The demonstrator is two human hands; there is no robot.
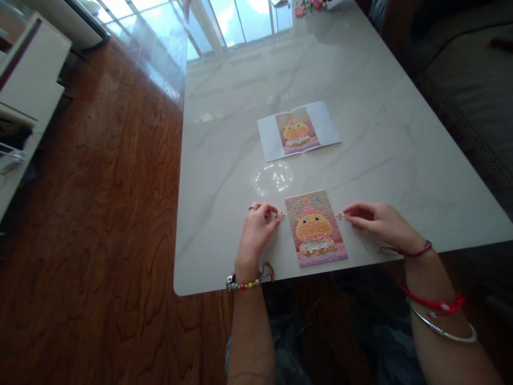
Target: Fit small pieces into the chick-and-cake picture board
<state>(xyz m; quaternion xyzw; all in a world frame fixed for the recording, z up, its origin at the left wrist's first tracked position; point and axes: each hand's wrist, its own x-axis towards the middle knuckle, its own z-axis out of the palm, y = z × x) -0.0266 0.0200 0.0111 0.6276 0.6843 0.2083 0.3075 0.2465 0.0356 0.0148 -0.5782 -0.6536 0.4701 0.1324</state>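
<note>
- Forearms in from bottom edge; beaded bracelet [244, 283] on left wrist, red cords and metal bangle [443, 329] on right.
- Left hand [256, 232] resting on the bench [224, 214], fingers pinched on a small loose puzzle piece [280, 215], just beside the puzzle's upper left edge. Ring on one finger.
- Right hand [379, 222] flat-ish on bench, fingertips pinched on a second puzzle piece [340, 215], just off the puzzle's right edge, apart from it by a narrow gap.
- Hands well apart, one either side of the puzzle; each closed on its own piece.
- Jigsaw puzzle [316, 229] lying flat near the front bench edge, between the hands, slightly rotated. Picture: orange round character, pink party hat, cake, pink background. Looks mostly assembled; cannot tell exactly which slots are missing.
- Beyond the puzzle: clear, round plastic item [272, 177] on bench, glinting; exact type unclear.
- Further back: white paper sheet with printed reference picture [298, 131], same orange character, lying flat mid-bench.
- Far end of bench: small colourful objects [306, 6], too small to identify.
- Bench top white marble-look, glossy, window reflection at far end.
- Left of bench: reddish wooden floor [100, 214]; white furniture [28, 80] at far left.
- Right of bench: dark sofa-like seat [468, 80].
</note>
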